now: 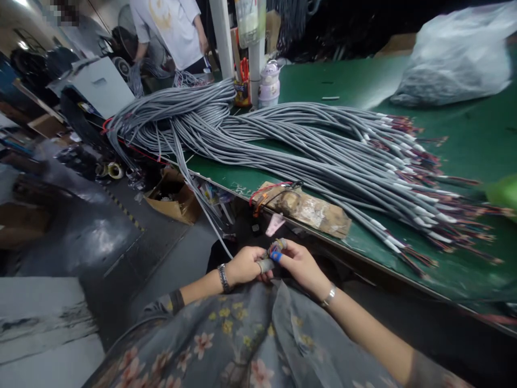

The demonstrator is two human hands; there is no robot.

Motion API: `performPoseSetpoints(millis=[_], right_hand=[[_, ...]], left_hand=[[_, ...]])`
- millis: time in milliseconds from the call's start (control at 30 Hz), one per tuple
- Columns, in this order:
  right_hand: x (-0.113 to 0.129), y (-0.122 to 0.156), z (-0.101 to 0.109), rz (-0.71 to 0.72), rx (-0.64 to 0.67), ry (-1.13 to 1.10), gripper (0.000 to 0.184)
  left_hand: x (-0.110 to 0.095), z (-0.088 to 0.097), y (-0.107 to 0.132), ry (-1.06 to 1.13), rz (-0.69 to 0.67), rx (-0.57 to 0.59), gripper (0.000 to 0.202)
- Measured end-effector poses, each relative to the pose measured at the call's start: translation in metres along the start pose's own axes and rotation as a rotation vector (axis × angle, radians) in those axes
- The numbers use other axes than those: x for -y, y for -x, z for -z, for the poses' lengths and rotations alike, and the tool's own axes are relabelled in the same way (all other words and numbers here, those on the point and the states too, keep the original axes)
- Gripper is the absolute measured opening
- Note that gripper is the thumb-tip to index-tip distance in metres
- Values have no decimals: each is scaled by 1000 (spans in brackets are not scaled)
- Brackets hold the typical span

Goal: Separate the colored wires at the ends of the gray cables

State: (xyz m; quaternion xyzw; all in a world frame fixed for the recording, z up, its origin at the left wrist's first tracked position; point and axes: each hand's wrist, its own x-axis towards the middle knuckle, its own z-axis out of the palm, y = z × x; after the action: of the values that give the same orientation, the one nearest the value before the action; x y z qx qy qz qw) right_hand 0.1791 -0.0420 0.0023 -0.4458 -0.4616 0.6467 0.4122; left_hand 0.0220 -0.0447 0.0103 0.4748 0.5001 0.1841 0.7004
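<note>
Low over the lap, above a flowered garment [242,334], both hands meet in front of the worktop edge, probably held this close because the parts are tiny. The left hand [244,265], a watch on its wrist, is curled around the cable end [265,265], fingers closed on the grey sheath so that it cannot twist. The right hand [301,264], with a bracelet, pinches the small connector [276,252] between thumb and fingertips right at that end. Blue and red show on the connector, but it is too small to tell whether it is seated on the wires or only held against them.

From the left hand a single grey cable seems to run up and to the left, over the worktop edge, joining the rest. It hangs slack, which leaves the end free to turn.

Just beyond the hands a worn brown cardboard pad [311,211] lies on the green worktop [464,134], near its edge, with thin red wires across it. Behind it the cable bundle [283,134] is laid lengthwise, with its stripped ends [424,178] fanned out to the right, all facing one way and so easy to pick one at a time. The looped part spills off the left end above a cardboard box [173,196] on the floor.

Farther back stand a lilac bottle [269,83] by a white post [222,37] and a filled plastic bag [456,54]. A person in a white shirt [173,27] stands beyond.
</note>
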Motion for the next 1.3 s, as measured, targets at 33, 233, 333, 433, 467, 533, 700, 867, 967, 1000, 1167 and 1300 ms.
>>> performPoseSetpoints(millis=[33,233,333,433,467,533,700,867,967,1000,1167,1300], right_hand=[[1,0,0,6,8,11,16],[9,-3,0,24,-20,10,15],[7,-2,-3,-6,-53,-49,16],[3,-2,-4,-41,-42,-83,18],[2,-2,-4,-38,-35,-75,19],[2,-2,-4,-14,-19,-37,20],[1,-5,-5,-3,30,24,28],[-2,-6,-6,-32,31,76,32],[-3,-4,-4,-17,43,72,30],[-3,-3,-3,-10,51,70,29],[-3,0,1,27,101,73,25],[1,0,0,73,102,98,23]], left_hand=[[-1,0,0,10,22,3,28],[-3,-6,3,113,-16,-61,42],[0,-8,4,211,-67,-133,49],[5,-8,5,287,-86,-195,49],[6,-8,5,291,-85,-203,49],[8,-7,5,269,-79,-198,48],[11,-5,7,165,-89,-192,43],[11,-8,9,85,-99,-215,33],[11,-9,8,71,-92,-226,29],[11,-9,8,71,-89,-215,29],[9,-4,7,45,-47,-110,41],[9,-1,8,40,-32,-73,48]])
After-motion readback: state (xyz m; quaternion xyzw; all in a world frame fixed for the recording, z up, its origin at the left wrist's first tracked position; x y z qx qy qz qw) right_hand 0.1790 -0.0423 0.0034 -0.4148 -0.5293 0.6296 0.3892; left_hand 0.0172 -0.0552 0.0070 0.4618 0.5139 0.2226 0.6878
